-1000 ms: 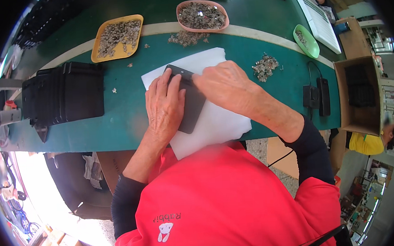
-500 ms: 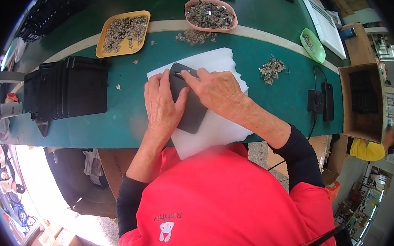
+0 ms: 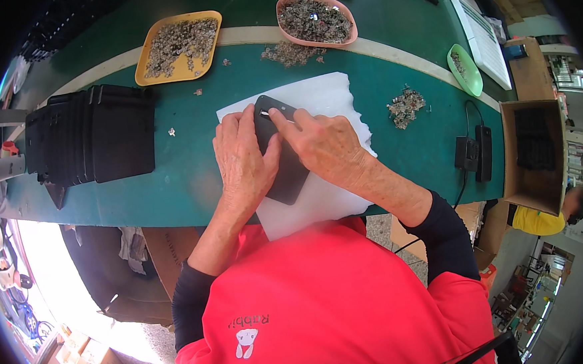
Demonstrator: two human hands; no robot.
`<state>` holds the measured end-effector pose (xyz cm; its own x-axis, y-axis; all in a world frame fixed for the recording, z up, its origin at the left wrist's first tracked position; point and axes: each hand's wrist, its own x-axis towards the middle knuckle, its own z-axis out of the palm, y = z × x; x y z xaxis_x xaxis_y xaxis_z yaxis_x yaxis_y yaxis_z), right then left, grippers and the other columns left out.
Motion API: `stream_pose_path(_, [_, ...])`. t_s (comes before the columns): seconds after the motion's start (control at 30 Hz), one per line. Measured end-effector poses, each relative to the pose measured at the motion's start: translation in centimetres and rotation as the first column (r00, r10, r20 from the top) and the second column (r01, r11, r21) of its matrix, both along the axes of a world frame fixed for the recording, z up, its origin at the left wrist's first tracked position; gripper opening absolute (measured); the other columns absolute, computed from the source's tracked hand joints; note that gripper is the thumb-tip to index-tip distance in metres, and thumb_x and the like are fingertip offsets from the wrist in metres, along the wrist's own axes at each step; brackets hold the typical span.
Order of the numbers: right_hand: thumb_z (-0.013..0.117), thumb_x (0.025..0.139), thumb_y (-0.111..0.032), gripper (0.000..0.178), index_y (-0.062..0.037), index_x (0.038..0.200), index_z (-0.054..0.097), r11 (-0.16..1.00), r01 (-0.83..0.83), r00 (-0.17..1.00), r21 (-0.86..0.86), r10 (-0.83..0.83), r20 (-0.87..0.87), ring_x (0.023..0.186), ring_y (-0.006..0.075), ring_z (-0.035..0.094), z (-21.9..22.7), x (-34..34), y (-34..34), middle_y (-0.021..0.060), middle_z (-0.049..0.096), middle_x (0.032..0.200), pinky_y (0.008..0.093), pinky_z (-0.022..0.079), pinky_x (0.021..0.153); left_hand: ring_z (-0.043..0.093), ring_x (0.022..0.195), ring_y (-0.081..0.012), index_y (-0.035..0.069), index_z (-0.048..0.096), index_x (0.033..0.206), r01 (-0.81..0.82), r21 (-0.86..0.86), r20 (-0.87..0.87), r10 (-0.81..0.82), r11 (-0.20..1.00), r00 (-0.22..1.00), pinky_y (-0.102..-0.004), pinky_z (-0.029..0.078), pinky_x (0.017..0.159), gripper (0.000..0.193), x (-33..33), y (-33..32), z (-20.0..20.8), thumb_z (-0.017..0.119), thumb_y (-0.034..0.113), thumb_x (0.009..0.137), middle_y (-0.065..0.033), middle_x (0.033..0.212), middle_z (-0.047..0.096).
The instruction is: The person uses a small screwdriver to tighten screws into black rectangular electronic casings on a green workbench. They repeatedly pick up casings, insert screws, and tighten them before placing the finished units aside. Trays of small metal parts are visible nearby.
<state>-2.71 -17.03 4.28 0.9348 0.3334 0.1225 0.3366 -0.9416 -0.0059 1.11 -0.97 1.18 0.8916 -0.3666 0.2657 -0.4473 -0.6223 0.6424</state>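
A flat dark grey rectangular plate (image 3: 286, 181) lies tilted on a white sheet (image 3: 326, 93) in front of me. My left hand (image 3: 242, 157) grips its left side, fingers along the edge and thumb across its face. Near the plate's far end, the index finger of my right hand (image 3: 329, 146) presses beside a small slot (image 3: 265, 113) with a pale edge. The other right fingers are curled in, and whatever they may hold is hidden. A small round hole shows at the plate's far corner.
Small metal parts fill a yellow tray (image 3: 140, 70), a pink bowl (image 3: 352, 28) and a green bowl (image 3: 474, 81). Loose piles (image 3: 406, 107) lie on the green table (image 3: 189, 148). Black plates (image 3: 125, 132) stand stacked at left, a black adapter (image 3: 466, 151) and open carton (image 3: 536, 197) at right.
The view has shifted slightly. My right index finger has moved a little at the slot, where a pale edge now shows more; my left hand keeps its hold on the plate.
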Motion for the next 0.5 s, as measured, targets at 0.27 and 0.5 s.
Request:
stream_pose_path(0.27, [0.064,0.078,-0.011,0.052,0.0004,0.128,0.057,0.991,-0.075,0.991,-0.114,0.062,-0.116,0.061,0.0179,0.064,1.9,0.7,0.9,0.0065,0.058,0.077,0.0283,0.051,0.051,0.052,0.1,-0.0331,-0.005,0.054,0.124,-0.026,-0.039,-0.071,0.023,0.999,0.997,-0.0429,0.039,0.084,0.055,0.2,-0.3,-0.4,0.072,0.01,0.074,-0.0158,0.106,0.054])
stream_pose_path(0.5, [0.066,0.073,-0.009,0.019,-0.0022,0.091,0.068,0.967,-0.217,0.955,-0.136,0.182,-0.236,0.068,0.0216,0.067,4.7,2.5,2.3,0.0097,0.065,0.075,0.0319,0.052,0.054,0.052,0.101,-0.0339,-0.005,0.056,0.122,-0.034,-0.049,-0.06,0.031,0.998,0.998,-0.0427,0.039,0.085,0.051,0.3,-0.4,-1.0,0.07,0.01,0.075,-0.0159,0.104,0.056])
